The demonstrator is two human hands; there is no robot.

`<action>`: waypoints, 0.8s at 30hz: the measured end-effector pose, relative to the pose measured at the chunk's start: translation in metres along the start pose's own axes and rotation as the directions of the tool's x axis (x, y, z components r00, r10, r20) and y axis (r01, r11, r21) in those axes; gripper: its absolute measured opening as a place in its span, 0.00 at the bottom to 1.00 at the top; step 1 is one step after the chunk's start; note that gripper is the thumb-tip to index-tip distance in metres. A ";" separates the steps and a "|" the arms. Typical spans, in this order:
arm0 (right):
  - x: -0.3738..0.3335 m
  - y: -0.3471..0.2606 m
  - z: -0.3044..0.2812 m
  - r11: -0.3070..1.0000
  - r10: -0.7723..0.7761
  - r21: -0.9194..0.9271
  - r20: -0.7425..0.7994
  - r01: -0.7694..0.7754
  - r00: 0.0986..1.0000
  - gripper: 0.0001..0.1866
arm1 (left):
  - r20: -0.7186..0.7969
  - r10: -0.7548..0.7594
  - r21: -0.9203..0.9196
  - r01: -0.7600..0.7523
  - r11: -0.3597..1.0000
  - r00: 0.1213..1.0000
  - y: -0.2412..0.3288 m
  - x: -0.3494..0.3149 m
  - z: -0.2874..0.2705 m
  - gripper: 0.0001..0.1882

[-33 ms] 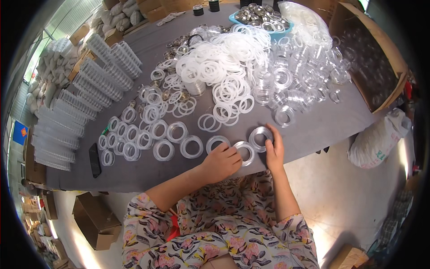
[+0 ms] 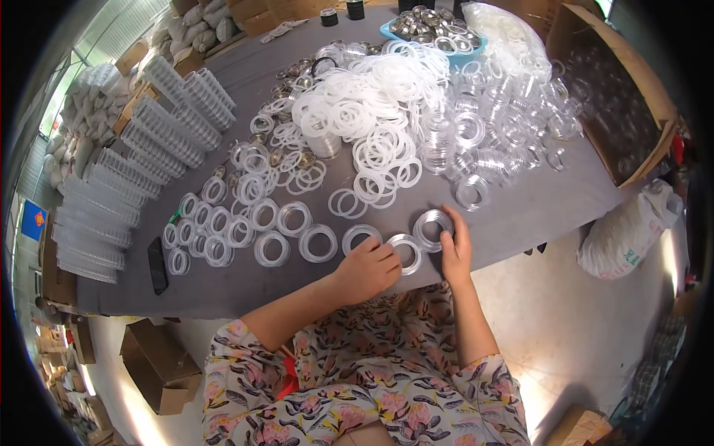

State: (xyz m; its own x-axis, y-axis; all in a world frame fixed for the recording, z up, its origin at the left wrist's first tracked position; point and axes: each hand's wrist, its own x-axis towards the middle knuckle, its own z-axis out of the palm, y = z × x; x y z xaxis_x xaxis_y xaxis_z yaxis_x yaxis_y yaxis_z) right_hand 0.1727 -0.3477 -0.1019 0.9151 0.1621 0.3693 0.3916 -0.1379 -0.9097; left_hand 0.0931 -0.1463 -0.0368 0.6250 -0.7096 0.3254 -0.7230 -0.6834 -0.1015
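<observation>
Grey table (image 2: 520, 212) spreads wide beneath the grip, and beyond it I see a great heap of flat, milky-white plastic rings (image 2: 364, 89). The person's right hand (image 2: 458, 241) grips a round, clear plastic ring with a layered edge (image 2: 421, 241) between thumb and fingers; just left of that hold, the left hand (image 2: 370, 269), fingers curled, touches a shiny clear plastic band (image 2: 417, 264), though I can't tell whether it pinches it.

The left hand (image 2: 368, 268) hides the lower right part of a clear, round plastic ring (image 2: 347, 239). Dim contents (image 2: 606, 93) of the open brown cardboard box (image 2: 636, 63) are indistinct; the lower edge crops a tan cardboard carton (image 2: 584, 430).
</observation>
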 end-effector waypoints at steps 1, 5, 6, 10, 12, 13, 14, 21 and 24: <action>0.000 -0.001 0.000 1.000 -0.002 -0.007 0.001 0.002 1.000 0.28 | 0.029 -0.004 -0.017 0.004 1.000 1.000 0.000 0.000 -0.001 0.13; 0.000 0.001 -0.001 1.000 -0.017 0.014 0.016 0.017 1.000 0.30 | 0.095 -0.071 -0.184 0.088 0.979 0.993 -0.005 0.002 -0.001 0.10; -0.001 0.004 -0.001 1.000 -0.014 0.025 0.023 0.013 1.000 0.32 | 0.103 -0.100 -0.250 0.123 0.960 0.990 -0.007 0.005 -0.002 0.10; 0.000 0.002 0.000 0.996 -0.072 -0.042 0.125 0.078 0.989 0.45 | -0.014 -0.251 -0.326 0.233 0.916 0.968 -0.012 0.028 -0.003 0.12; 0.000 -0.003 -0.004 0.989 -0.064 -0.121 0.205 0.090 0.977 0.51 | -0.156 -0.272 -0.342 0.206 0.917 0.950 -0.018 0.043 0.012 0.14; 0.000 -0.005 -0.006 0.982 -0.057 -0.161 0.244 0.098 0.968 0.54 | -0.122 -0.238 -0.355 0.181 0.917 0.964 -0.020 0.047 0.017 0.14; 0.000 -0.009 -0.007 0.993 -0.020 -0.109 0.239 0.047 0.971 0.55 | -0.089 -0.203 -0.368 0.157 0.916 0.975 -0.023 0.050 0.021 0.13; 0.005 -0.006 -0.018 0.963 0.153 0.178 0.264 -0.204 0.952 0.56 | -0.001 -0.277 -0.535 0.233 0.812 0.961 -0.033 0.067 0.028 0.05; 0.003 -0.003 -0.012 0.991 0.132 -0.045 0.230 -0.125 0.964 0.55 | 0.048 -0.439 -0.764 0.316 0.562 0.897 -0.038 0.066 0.039 0.07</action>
State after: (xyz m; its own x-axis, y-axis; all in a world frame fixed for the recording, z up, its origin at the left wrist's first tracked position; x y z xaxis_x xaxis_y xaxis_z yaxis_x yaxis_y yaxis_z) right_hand 0.1752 -0.3580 -0.0955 0.9119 0.3624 0.1927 0.2783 -0.2006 -0.9393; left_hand 0.1736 -0.1736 -0.0478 0.8923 -0.3449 0.2912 -0.4338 -0.4770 0.7644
